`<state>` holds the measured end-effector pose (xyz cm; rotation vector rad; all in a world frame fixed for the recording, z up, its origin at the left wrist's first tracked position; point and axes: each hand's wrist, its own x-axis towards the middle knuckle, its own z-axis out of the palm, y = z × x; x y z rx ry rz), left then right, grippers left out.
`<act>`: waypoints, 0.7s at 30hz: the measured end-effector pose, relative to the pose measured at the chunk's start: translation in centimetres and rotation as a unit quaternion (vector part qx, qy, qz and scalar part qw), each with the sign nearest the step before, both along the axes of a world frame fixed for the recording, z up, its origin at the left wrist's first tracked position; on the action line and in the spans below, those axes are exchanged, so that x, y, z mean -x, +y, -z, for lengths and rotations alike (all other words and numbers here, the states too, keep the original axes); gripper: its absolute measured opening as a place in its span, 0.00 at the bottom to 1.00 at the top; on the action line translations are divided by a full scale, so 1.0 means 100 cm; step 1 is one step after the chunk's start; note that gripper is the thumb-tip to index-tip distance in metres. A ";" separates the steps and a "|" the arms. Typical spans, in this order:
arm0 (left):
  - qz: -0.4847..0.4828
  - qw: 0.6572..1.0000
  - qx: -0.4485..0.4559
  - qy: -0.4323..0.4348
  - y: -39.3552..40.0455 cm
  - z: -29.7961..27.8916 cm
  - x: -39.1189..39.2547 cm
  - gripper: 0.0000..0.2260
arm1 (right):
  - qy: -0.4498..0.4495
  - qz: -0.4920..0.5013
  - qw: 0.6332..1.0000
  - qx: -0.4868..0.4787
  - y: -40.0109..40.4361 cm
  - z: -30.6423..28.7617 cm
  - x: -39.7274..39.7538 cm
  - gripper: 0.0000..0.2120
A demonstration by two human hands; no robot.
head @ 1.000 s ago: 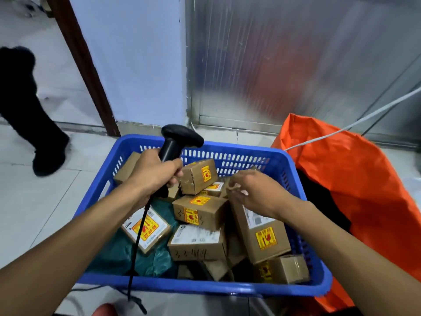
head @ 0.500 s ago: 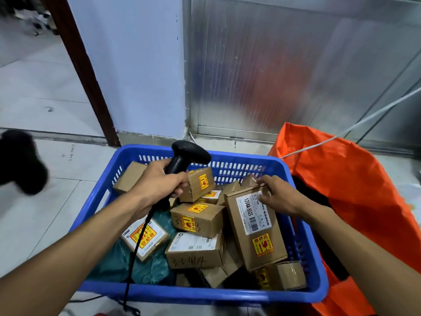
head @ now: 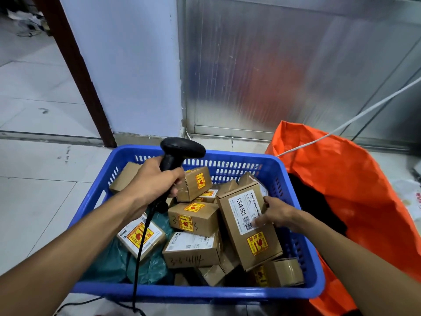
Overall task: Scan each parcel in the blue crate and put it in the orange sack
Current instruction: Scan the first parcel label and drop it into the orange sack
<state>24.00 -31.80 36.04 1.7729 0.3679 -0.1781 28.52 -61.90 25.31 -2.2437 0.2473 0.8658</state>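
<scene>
The blue crate (head: 198, 293) on the floor holds several brown cardboard parcels with yellow fragile stickers. My left hand (head: 155, 181) is shut on a black barcode scanner (head: 180, 148), raised over the crate's back left, with its cord hanging down. My right hand (head: 276, 214) grips the right edge of a tall parcel (head: 248, 226) with a white barcode label, which leans tilted in the crate's right side. The orange sack (head: 355, 190) stands open directly to the right of the crate, its dark inside showing.
A teal plastic bag (head: 114, 263) lies in the crate's front left corner. A white wall, a brown door frame (head: 75, 65) and a metal panel rise behind the crate. A white cord (head: 355, 117) runs across above the sack. Tiled floor lies to the left.
My right hand slid from the tall parcel's top down to its right edge beside the label. A dark shape at the far left has gone out of view. The scanner stays held.
</scene>
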 end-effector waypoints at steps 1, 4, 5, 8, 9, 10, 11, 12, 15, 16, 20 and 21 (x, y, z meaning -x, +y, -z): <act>-0.001 1.000 -0.004 -0.001 0.001 0.000 0.000 0.04 | 0.003 0.000 1.000 0.005 -0.002 0.002 0.003 0.27; -0.003 1.000 -0.014 -0.007 0.000 -0.001 0.002 0.04 | 0.017 -0.006 1.000 0.007 -0.008 0.003 0.009 0.32; -0.001 1.000 -0.016 -0.006 -0.001 -0.002 0.002 0.04 | 0.018 -0.010 1.000 0.005 -0.010 0.003 0.011 0.32; 0.010 1.000 -0.019 -0.005 -0.006 -0.006 0.006 0.05 | 0.001 -0.022 1.000 0.006 -0.011 -0.001 0.014 0.35; 0.013 1.000 -0.023 -0.008 -0.007 -0.007 0.007 0.06 | -0.009 -0.031 0.999 0.008 -0.010 -0.004 0.014 0.35; 0.017 0.999 -0.029 -0.013 -0.009 -0.009 0.008 0.06 | -0.019 -0.035 0.999 0.010 -0.009 -0.006 0.013 0.35; 0.020 0.999 -0.038 -0.019 -0.011 -0.011 0.009 0.05 | -0.029 -0.038 0.999 0.007 -0.007 -0.010 0.013 0.34; 0.023 0.998 -0.044 -0.024 -0.013 -0.014 0.010 0.05 | -0.036 -0.040 0.999 0.003 -0.005 -0.014 0.012 0.33; 0.024 0.997 -0.060 -0.034 -0.017 -0.018 0.015 0.04 | -0.051 -0.039 0.998 -0.007 0.000 -0.027 0.012 0.29; 0.025 0.997 -0.067 -0.039 -0.018 -0.019 0.016 0.04 | -0.057 -0.028 0.998 -0.015 0.001 -0.030 0.012 0.28; 0.030 0.995 -0.078 -0.058 -0.024 -0.021 0.022 0.04 | -0.073 0.063 0.991 -0.088 0.002 -0.047 0.014 0.25; 0.032 0.995 -0.076 -0.059 -0.026 -0.020 0.024 0.03 | -0.077 0.085 0.988 -0.107 0.002 -0.052 0.015 0.25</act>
